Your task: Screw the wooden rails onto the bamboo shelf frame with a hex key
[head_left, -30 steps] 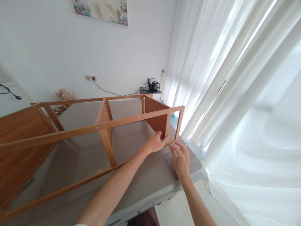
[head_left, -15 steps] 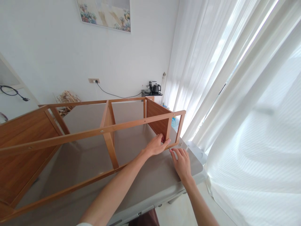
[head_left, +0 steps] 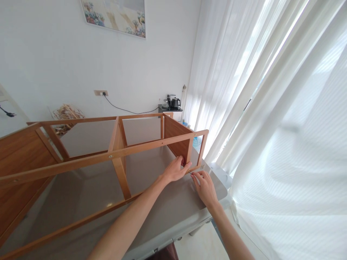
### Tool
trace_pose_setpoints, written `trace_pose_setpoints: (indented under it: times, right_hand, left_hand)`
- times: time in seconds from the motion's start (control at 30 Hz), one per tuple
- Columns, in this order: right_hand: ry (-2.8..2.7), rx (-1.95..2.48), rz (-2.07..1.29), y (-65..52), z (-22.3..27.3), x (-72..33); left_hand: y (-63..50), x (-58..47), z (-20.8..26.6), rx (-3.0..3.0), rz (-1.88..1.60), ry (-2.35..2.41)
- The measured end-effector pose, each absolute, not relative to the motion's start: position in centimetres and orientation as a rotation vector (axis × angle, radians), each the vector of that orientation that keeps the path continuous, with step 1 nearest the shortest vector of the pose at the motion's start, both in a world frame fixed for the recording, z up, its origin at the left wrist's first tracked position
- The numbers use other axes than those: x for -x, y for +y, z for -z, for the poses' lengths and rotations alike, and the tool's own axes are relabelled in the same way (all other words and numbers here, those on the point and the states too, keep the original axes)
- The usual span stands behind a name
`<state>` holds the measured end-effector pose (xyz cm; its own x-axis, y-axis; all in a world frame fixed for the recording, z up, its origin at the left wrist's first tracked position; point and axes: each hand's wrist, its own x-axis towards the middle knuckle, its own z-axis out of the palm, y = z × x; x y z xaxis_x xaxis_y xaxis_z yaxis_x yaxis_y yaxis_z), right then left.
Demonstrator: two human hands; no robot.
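A wooden shelf frame [head_left: 143,147] lies on its side across the grey table [head_left: 173,195]. My left hand [head_left: 175,170] grips its right-hand shelf panel [head_left: 175,135] near the lower corner, fingers on the inner side and thumb across the edge. Just to the right, the fingers of my right hand [head_left: 204,186] pinch a thin metal piece [head_left: 191,173] at the lower rail, by the panel's joint. Its far end is hidden at the wood, and I cannot tell whether it is a bolt or a key.
Several small metal screws [head_left: 202,166] lie on the table beyond my right hand. Behind the frame, a black kettle [head_left: 175,103] stands on a small cabinet. White curtains [head_left: 260,173] hang close on the right. Straw-like strips [head_left: 67,112] are piled at the back left.
The view has shifted slightly, so the frame and hands appear a little further left. Both hands keep their places at the corner; the right fingers have turned slightly around the metal piece.
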<state>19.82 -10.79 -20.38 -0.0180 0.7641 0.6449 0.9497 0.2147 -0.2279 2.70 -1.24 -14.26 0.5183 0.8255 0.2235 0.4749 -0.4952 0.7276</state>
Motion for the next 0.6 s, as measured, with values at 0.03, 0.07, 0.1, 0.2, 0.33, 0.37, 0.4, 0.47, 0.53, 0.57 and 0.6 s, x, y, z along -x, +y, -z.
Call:
trace_pose_setpoints:
  times: [0.03,0.07,0.1,0.2,0.33,0.37,0.4,0.47,0.53,0.57,0.6]
  right_hand:
    - [-1.844,1.586,0.347,-10.76,20.27,-20.00]
    - [-1.877,1.577,0.344,-10.72,20.14,-20.19]
    - [-1.914,1.565,0.342,-10.69,20.00,-20.38]
    - [-1.986,1.528,0.330,-10.61,19.66,-20.72]
    - [-1.967,1.517,0.325,-10.51,19.60,-20.51]
    - [-1.956,1.524,0.328,-10.49,19.66,-20.42]
    - [-1.948,1.533,0.333,-10.47,19.73,-20.33]
    - [-1.939,1.547,0.344,-10.48,19.87,-20.23]
    - [-1.936,1.549,0.341,-10.54,19.98,-20.20]
    - [-1.938,1.549,0.331,-10.58,20.02,-20.22]
    - [-1.940,1.550,0.318,-10.63,20.06,-20.27]
  left_hand:
    - [-1.22,-2.72,14.31,-2.164,-0.757,1.059]
    - [-1.18,-2.74,14.37,-2.172,-0.756,1.056]
    - [-1.13,-2.76,14.42,-2.181,-0.758,1.052]
    - [-0.95,-2.83,14.51,-2.203,-0.758,1.036]
    - [-0.84,-2.81,14.36,-2.213,-0.757,1.051]
    - [-0.85,-2.79,14.30,-2.214,-0.755,1.051]
    - [-0.86,-2.78,14.26,-2.214,-0.752,1.049]
    - [-0.90,-2.76,14.26,-2.219,-0.746,1.044]
    - [-0.92,-2.78,14.38,-2.228,-0.747,1.045]
    - [-0.93,-2.80,14.47,-2.233,-0.747,1.047]
    - [-0.94,-2.83,14.58,-2.237,-0.745,1.054]
